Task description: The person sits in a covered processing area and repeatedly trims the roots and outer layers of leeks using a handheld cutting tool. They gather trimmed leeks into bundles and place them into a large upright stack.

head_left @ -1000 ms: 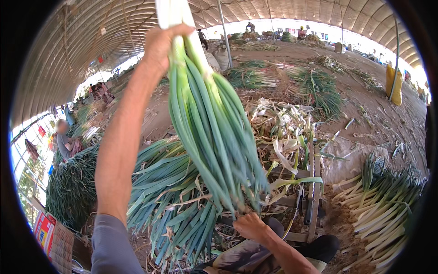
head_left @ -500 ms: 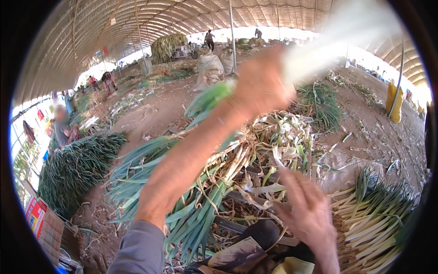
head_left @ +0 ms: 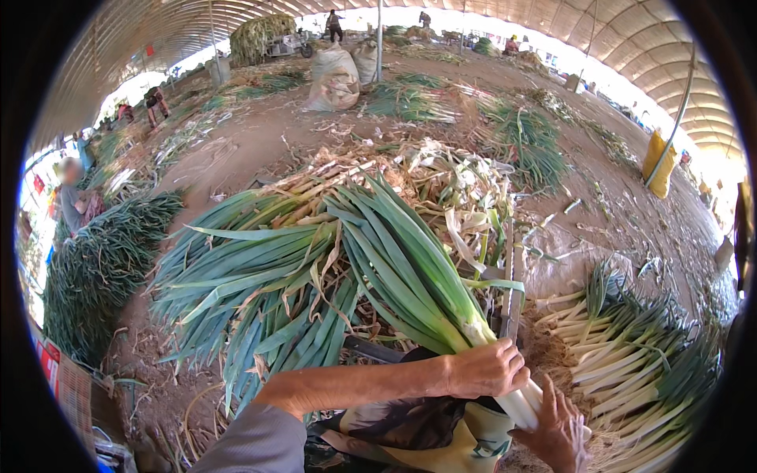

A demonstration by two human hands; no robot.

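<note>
Over my lap, my left hand is wrapped round the pale stalks of a bunch of large green onions. Its leaves fan out up and to the left, and its white ends point down to the right. My right hand cups those white ends, thumb on one side and fingers on the other; the very tips are partly hidden by it. Beyond my left forearm lies a heap of untrimmed green onions with long blue-green leaves. Cleaned green onions lie in a row at my right, white ends toward me.
Dry peelings pile up behind the heap, beside a metal bar. More onion piles stand at left and far right. Large sacks, a yellow bag and poles rise farther off. Other people work in the background.
My left hand has come down from high up with the bunch, now held low across my lap. My right hand, open before, has moved down onto the white ends. The view has shifted.
</note>
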